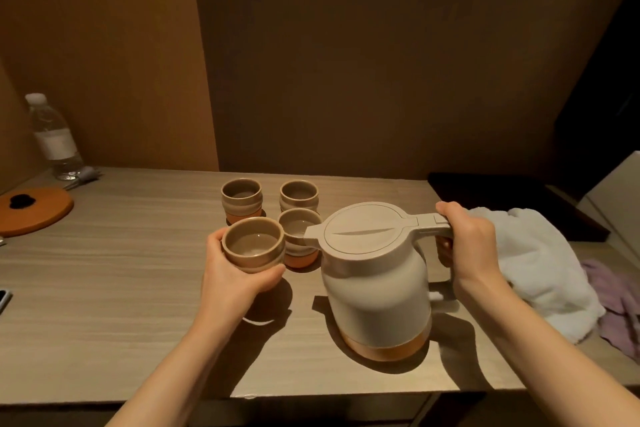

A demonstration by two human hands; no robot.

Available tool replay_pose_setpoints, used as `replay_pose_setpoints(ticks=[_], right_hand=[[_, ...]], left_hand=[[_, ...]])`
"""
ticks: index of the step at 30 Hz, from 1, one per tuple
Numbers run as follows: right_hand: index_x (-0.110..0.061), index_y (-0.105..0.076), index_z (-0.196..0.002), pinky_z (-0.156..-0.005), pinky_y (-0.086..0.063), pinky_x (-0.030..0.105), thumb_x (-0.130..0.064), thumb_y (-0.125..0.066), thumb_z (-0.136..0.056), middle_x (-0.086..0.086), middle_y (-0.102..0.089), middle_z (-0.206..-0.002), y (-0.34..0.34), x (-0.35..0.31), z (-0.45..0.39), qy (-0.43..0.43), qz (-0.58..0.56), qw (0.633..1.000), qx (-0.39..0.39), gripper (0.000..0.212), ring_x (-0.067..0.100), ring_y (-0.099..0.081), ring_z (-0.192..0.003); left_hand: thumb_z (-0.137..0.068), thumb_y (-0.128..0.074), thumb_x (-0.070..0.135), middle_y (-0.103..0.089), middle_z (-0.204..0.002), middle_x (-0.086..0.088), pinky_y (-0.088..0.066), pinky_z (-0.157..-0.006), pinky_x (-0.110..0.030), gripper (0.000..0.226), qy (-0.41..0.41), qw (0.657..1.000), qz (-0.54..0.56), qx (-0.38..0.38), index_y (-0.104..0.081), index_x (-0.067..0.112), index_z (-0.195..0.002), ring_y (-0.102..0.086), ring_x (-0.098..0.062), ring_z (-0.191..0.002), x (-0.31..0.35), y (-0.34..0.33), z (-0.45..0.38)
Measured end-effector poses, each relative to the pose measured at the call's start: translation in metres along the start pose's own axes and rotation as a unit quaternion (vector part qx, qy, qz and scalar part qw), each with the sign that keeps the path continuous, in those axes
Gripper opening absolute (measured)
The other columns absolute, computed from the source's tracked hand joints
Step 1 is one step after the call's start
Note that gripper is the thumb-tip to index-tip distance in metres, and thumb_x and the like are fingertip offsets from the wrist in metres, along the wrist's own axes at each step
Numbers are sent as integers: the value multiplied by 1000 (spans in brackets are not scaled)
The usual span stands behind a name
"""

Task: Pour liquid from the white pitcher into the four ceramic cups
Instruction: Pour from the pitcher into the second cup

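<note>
White pitcher (377, 277) sits upright at centre right of the tabletop (104, 288), lid down flat, spout aimed toward nine o'clock, copper-coloured band around its base. The right hand (467, 239) has the handle on the pitcher's three o'clock side, fingers clamped around it, thumb on top near the lid hinge. Over at nine o'clock from the pitcher, the left hand (239, 274) has the near-left cup (252, 244) lifted off the tabletop, fingers wrapped round its body, rim level and mouth up, its shadow lying on the wood below. Just beside it, at its three o'clock, the near-right cup (298, 236) stands with the spout over its rim. Behind, toward twelve o'clock, the far-left cup (241, 198) and far-right cup (299, 196) stand side by side, slightly apart. At three o'clock of the pitcher a white towel (540, 270) lies crumpled, with a purple cloth (620, 308) beyond it. Far out at ten o'clock there's a water bottle (55, 139) and a round orange coaster (34, 210).
</note>
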State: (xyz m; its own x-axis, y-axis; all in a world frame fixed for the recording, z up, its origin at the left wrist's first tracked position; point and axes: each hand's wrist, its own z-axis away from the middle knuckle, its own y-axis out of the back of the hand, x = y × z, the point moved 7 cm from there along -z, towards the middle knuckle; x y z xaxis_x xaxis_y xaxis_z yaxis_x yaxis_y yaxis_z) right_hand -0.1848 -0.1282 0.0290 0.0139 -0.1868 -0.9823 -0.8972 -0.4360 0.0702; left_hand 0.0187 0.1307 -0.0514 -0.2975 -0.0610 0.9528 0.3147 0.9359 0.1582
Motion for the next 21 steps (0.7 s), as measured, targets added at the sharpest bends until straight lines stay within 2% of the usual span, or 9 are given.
replay_pose_setpoints(ticks=[4,9,13,17,21], right_hand=[[-14,-50,-49,-46,-26,28,-27,-54,-88,-8,-38,-37,4,8,-1,-13,-30,999,20,42,14,-34,-45],[-19,-50,-41,-45,-24,28,-28,-54,-86,-8,-37,-38,3,17,-5,-21,-59,998,22,47,11,-31,-41],[-17,-49,-45,-44,-24,28,-27,-54,-88,-7,-37,-39,1,17,-8,-17,-54,998,16,45,9,-32,-40],[-11,-51,-49,-45,-25,27,-27,-53,-89,-7,-38,-38,-1,17,-9,-10,-41,999,12,43,11,-33,-43],[-13,-52,-49,-45,-26,27,-27,-52,-90,-8,-39,-38,-1,18,-10,-10,-37,999,13,43,10,-35,-44]], left_hand=[[-52,-94,14,-54,-120,6,-44,-88,-26,96,3,999,-19,38,-37,25,-129,-54,-11,-109,-8,6,-20],[-53,-94,15,-51,-124,2,-44,-94,-32,100,31,997,-44,52,-35,21,-134,-50,-17,-115,-29,9,-43],[-54,-93,12,-51,-124,0,-42,-92,-31,100,39,995,-60,67,-35,18,-135,-48,-16,-114,-39,10,-56],[-54,-93,10,-51,-130,-7,-43,-95,-33,101,45,994,-73,68,-34,16,-136,-49,-23,-120,-48,6,-62],[-54,-93,14,-52,-130,-6,-42,-95,-32,102,44,994,-83,57,-33,17,-136,-49,-22,-120,-52,7,-65]])
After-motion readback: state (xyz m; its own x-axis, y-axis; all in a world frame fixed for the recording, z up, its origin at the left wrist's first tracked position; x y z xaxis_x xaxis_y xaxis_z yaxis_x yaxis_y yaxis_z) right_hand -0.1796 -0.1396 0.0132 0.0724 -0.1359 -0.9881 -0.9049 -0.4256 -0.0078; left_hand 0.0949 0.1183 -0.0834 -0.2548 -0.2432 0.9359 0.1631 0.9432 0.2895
